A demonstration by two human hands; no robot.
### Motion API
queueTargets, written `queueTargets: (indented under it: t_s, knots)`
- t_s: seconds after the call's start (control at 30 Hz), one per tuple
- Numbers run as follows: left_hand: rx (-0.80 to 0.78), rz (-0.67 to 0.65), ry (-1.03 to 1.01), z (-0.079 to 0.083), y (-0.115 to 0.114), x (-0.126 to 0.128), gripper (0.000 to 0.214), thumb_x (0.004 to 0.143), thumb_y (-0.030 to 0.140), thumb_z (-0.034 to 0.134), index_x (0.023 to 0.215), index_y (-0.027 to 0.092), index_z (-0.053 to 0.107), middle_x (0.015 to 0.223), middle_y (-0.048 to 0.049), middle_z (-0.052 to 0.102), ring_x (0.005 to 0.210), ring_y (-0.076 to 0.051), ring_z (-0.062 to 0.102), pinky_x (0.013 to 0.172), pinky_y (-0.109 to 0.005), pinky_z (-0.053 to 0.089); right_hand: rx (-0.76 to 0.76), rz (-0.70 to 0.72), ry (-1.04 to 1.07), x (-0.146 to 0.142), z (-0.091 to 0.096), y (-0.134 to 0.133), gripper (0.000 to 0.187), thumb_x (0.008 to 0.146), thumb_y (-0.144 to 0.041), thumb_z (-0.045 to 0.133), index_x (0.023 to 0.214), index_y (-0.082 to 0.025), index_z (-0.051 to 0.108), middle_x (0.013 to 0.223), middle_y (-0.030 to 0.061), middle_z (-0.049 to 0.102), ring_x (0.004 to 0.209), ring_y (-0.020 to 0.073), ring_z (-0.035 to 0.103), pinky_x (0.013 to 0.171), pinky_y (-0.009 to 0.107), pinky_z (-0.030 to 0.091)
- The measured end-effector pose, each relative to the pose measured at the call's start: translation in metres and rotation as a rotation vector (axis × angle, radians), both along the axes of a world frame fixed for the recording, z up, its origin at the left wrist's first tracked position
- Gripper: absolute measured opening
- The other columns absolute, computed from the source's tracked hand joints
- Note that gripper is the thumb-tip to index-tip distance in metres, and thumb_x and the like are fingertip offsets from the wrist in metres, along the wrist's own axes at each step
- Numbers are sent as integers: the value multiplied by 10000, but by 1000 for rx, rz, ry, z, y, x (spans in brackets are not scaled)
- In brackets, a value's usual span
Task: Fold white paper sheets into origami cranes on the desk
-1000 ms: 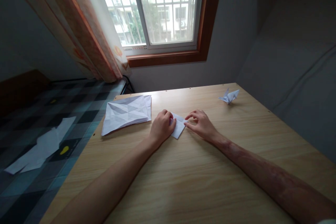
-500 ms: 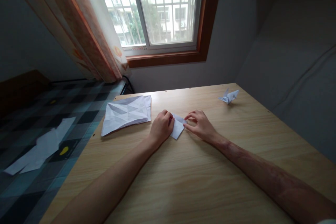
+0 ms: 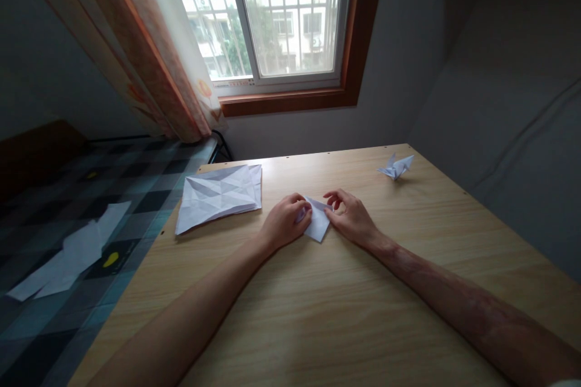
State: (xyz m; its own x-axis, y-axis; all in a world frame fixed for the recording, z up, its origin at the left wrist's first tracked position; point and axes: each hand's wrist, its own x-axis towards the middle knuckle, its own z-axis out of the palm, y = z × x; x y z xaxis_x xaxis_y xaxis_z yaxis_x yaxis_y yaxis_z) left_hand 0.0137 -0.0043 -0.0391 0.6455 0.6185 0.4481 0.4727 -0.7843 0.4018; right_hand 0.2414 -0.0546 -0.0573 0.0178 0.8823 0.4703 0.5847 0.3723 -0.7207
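Note:
Between my hands, a small folded sheet of white paper [image 3: 318, 224] lies on the wooden table [image 3: 299, 314], one corner toward me. My left hand [image 3: 288, 217] is closed on its left edge, thumb and fingers pinching there and hiding that side. At the right corner, my right hand [image 3: 351, 214] grips the paper between thumb and fingertip, with the other fingers curled above the table. Farther back on the right stands a folded paper crane [image 3: 396, 167].
Creased white sheets [image 3: 220, 190] lie stacked at the table's back left. More paper pieces [image 3: 75, 254] rest on a checked bedspread [image 3: 40, 326] left of the table. A window [image 3: 290, 18] and a curtain [image 3: 149, 54] are beyond.
The folded paper has shifted slightly to the right and turned a little. Both hands have moved right with it, and the left hand's thumb and fingers now show more clearly in a pinch.

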Motion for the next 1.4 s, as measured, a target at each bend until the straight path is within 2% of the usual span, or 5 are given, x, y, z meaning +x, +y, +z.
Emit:
queueTargets:
  t_s: [0.27, 0.5, 0.8, 1.2, 1.4]
  knots:
    - [-37, -11, -16, -2, 4, -2, 254, 942, 129, 629, 1115, 208, 796, 1136, -105, 744, 1039, -252, 716, 963, -391, 599, 75, 229, -139, 1, -4, 1, 291, 904, -127, 742, 1142, -271, 829, 1165, 46, 834, 1099, 272, 723, 991, 431, 580]
    - [-63, 111, -76, -3, 6, -3, 226, 972, 139, 615, 1150, 184, 746, 1098, -103, 728, 990, -233, 709, 930, -373, 595, 133, 299, -466, -2, -1, -5, 452, 999, -148, 652, 1412, -303, 751, 1451, 39, 749, 1324, 300, 667, 1161, 506, 524]
    - [102, 165, 161, -1, 4, -2, 262, 1021, 251, 636, 1249, 228, 763, 1236, -121, 696, 1129, -294, 662, 1032, -478, 572, -7, 394, -674, -7, 11, -24, 698, 1120, -433, 503, 1708, -74, 389, 1760, 202, 385, 1660, 326, 349, 1360, 515, 324]
    - [83, 202, 240, 0, 5, -3, 361, 1011, 269, 608, 1353, 229, 714, 1288, -126, 660, 1172, -305, 622, 1070, -485, 550, -169, 454, -716, 2, 37, -37, 832, 1102, -653, 464, 1722, -105, 380, 1761, 187, 391, 1653, 335, 362, 1373, 492, 291]
    - [66, 194, 252, 0, 6, -3, 375, 1018, 294, 581, 1365, 234, 709, 1305, -120, 651, 1190, -310, 604, 1084, -484, 542, -152, 398, -742, -9, 29, -25, 892, 1095, -690, 440, 1719, -58, 356, 1771, 226, 346, 1669, 354, 319, 1373, 527, 273]
